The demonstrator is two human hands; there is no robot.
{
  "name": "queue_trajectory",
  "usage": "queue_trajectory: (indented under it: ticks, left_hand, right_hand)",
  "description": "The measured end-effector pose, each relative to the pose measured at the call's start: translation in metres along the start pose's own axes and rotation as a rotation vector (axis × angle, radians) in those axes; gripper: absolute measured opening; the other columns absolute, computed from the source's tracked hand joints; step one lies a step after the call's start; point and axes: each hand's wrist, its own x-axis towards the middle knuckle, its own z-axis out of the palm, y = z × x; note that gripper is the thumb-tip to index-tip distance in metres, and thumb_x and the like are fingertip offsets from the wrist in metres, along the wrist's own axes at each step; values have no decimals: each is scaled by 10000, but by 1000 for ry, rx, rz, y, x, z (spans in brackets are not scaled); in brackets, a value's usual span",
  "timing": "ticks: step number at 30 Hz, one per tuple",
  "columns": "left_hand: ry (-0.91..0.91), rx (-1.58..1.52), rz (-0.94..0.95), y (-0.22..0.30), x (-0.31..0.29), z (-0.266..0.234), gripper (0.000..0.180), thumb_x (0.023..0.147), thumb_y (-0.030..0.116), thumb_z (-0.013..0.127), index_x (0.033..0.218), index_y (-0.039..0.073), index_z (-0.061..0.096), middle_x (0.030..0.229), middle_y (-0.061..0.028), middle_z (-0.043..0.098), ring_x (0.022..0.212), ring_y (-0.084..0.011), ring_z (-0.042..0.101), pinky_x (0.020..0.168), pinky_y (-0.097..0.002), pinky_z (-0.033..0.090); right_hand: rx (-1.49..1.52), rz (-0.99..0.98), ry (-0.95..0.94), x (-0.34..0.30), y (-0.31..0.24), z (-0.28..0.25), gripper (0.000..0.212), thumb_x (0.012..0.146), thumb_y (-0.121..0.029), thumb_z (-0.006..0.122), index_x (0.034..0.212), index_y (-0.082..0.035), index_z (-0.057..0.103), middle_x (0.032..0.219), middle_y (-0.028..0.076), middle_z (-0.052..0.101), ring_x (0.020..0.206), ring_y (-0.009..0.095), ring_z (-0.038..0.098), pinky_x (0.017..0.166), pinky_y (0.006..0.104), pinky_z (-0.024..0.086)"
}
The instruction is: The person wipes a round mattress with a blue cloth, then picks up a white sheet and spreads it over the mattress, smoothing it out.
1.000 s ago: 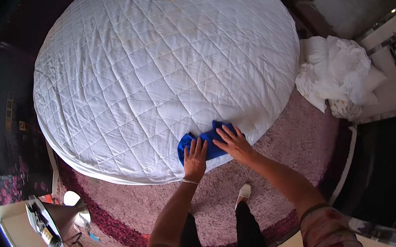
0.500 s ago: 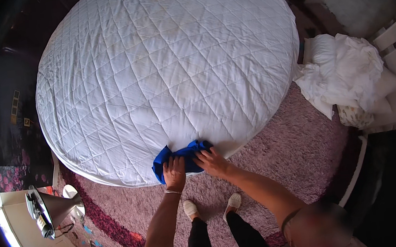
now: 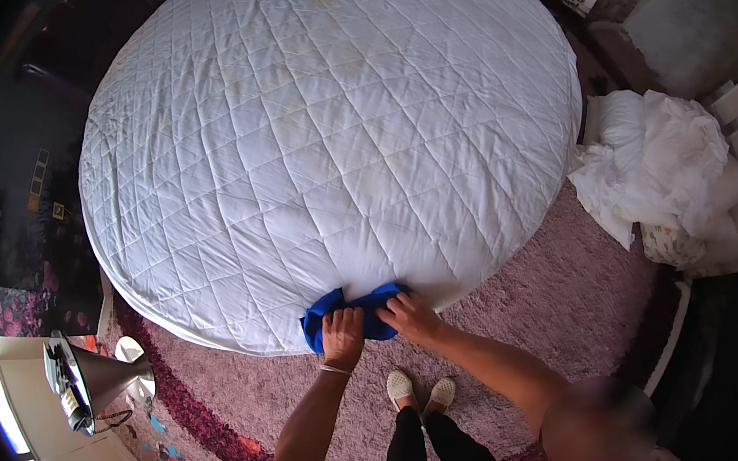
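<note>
Gripping the cloth (image 3: 374, 326) at the near edge of the bed (image 3: 329, 142), left hand (image 3: 343, 338) and right hand (image 3: 413, 320) now curl fingers earlier spread.

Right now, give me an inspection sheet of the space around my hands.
Surface: round bed with a white quilted cover, creased, with faint yellowish marks.
Job's things: blue cloth, bunched at the bed's near edge.
Clutter: heap of white bedding beside the bed, on the right.
Hands: left hand and right hand both on the cloth; gripping or just pressing, unclear.
Cables: dark cord-like strand by the silver stand at left.
Surroundings: purplish rug underfoot.
</note>
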Motion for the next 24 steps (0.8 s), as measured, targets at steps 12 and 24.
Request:
queue_trajectory:
  ticks: [12,24]
  left_hand:
    - [-253,-71,-27,-2,-1,-43,186,792,143,549,972,128,590,886,-44,607,881,-229,597,760,-373,436]
    - [-223,-371,-364,3,-85,-225,403,797,57,548,1193,124,574,1168,-83,627,1104,-266,586,922,-403,440]
  right_hand:
    - [111,198,-294,3,-29,-78,617,637,-157,756,1229,-132,586,1105,80,602,1012,265,580,763,400,476]
    - [516,60,-335,34,-141,-176,623,730,-49,626,1338,-103,500,1225,166,589,1070,358,589,917,421,477]
